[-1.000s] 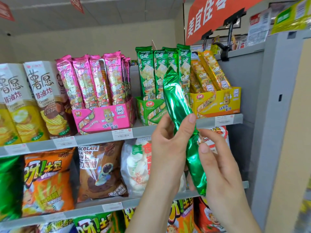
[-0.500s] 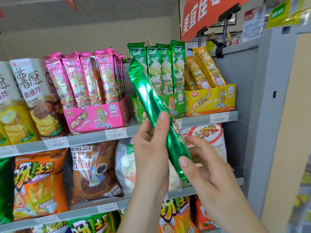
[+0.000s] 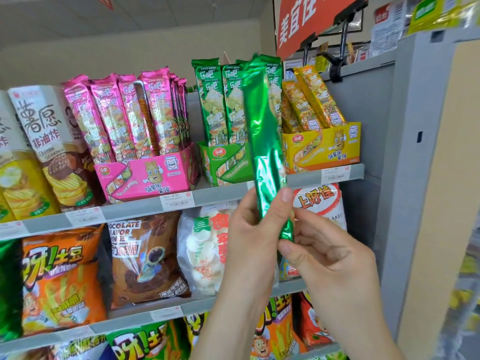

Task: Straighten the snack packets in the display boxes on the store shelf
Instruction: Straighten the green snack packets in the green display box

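A long shiny green snack packet stands nearly upright in front of the green display box on the upper shelf. My left hand grips its lower part, thumb across the front. My right hand pinches the packet's bottom end. Behind it, more green packets stand in the green box. A pink display box with pink packets stands to the left, and a yellow display box with leaning yellow packets to the right.
Tall chip cartons stand at the far left of the upper shelf. Bagged snacks fill the shelves below. A grey shelf end panel closes the right side, and a red sign hangs above.
The held green packet has swung from leaning left to nearly upright and shifted right, in front of the green box. Both hands kept their hold on it.
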Demonstrator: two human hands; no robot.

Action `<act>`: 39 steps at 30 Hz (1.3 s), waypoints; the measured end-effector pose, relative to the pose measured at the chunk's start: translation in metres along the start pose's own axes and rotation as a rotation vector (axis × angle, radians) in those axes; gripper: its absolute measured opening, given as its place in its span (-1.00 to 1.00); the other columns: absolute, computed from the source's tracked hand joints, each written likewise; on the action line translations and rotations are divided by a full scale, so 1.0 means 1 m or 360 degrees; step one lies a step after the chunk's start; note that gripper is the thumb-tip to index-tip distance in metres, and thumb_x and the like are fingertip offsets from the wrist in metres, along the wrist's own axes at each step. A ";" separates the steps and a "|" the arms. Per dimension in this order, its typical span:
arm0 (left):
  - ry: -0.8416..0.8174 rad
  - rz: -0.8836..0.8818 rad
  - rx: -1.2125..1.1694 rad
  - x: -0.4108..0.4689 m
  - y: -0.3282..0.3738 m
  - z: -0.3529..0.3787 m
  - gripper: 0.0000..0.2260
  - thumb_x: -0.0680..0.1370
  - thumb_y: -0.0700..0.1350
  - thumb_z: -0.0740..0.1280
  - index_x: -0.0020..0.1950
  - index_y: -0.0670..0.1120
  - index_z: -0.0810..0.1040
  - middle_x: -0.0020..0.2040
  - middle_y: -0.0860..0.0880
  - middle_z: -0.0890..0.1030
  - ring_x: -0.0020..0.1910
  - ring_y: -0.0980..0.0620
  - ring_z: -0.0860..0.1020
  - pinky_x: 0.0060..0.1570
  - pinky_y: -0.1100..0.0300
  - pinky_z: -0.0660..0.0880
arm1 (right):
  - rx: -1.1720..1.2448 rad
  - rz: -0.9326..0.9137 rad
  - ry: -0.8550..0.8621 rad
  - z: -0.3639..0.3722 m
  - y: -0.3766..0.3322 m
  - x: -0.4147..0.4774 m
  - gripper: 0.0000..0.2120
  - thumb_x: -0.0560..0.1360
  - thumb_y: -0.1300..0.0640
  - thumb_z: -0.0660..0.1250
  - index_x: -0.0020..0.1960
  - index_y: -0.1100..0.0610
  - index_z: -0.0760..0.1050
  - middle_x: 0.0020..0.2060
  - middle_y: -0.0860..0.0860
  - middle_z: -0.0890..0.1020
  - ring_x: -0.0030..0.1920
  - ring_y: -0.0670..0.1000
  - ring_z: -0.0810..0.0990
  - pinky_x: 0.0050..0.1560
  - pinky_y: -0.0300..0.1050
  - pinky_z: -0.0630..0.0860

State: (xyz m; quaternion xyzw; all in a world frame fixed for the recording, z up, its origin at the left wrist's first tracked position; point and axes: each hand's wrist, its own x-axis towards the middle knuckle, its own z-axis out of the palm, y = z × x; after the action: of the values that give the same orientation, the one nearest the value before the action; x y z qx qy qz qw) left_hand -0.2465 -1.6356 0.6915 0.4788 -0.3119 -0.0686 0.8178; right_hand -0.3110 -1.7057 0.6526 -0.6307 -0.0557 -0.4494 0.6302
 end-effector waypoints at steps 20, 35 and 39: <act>-0.0224 0.0346 0.0345 -0.014 -0.005 -0.014 -0.75 0.57 -0.16 0.31 0.25 -0.04 0.50 0.04 0.01 0.66 0.04 0.11 0.62 0.01 0.29 0.53 | -0.0529 -0.0291 0.0235 -0.003 0.009 0.001 -0.75 0.47 -0.03 0.39 0.03 -0.39 0.57 -0.02 -0.19 0.52 -0.01 -0.07 0.59 -0.12 -0.41 0.48; -0.0041 0.0940 0.0984 -0.029 -0.023 -0.006 -0.64 0.53 -0.04 0.35 0.33 0.15 0.51 0.09 0.07 0.52 0.14 0.16 0.49 0.10 0.41 0.39 | 0.0367 0.0154 0.0202 -0.012 -0.014 0.032 -0.70 0.41 0.07 0.45 0.11 0.15 0.60 -0.14 0.02 0.71 -0.17 -0.04 0.68 -0.21 -0.20 0.59; 0.0130 0.0555 0.0394 -0.032 -0.024 -0.002 -0.82 0.42 -0.03 0.44 0.00 0.11 0.59 -0.06 0.06 0.60 -0.10 0.14 0.57 -0.11 0.32 0.50 | 0.0425 0.0172 0.0235 -0.015 -0.014 0.035 -0.68 0.38 0.03 0.44 0.09 0.14 0.62 -0.13 0.07 0.70 -0.10 0.04 0.67 -0.11 -0.08 0.62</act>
State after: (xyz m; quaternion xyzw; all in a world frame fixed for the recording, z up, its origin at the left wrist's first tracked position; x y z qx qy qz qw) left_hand -0.2661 -1.6341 0.6568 0.5169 -0.3627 0.1320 0.7641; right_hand -0.3068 -1.7335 0.6825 -0.5088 -0.0345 -0.4486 0.7340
